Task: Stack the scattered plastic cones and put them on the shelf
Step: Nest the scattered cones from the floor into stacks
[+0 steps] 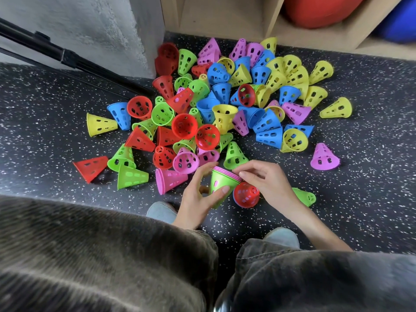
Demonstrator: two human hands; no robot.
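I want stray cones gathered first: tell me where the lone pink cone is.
In the head view, the lone pink cone stands on the floor, right of the pile, beyond the right hand.

- The scattered cones (216, 104) are looking like smooth moulded plastic, perforated with holes and faintly glossy.
- The green cone (219, 184) being held is showing the same slick plastic, with pink rims (227, 174) nested in it.
- The floor (371, 136) is appearing as matt dark rubber, flecked with white.
- The shelf (225, 16) is showing pale, smooth wood.
- The wall (90, 25) is looking like rough grey plaster.
- The trousers (90, 255) are appearing as ribbed, matt cloth.
- The black pole (33, 41) is looking smooth, with a dull sheen.
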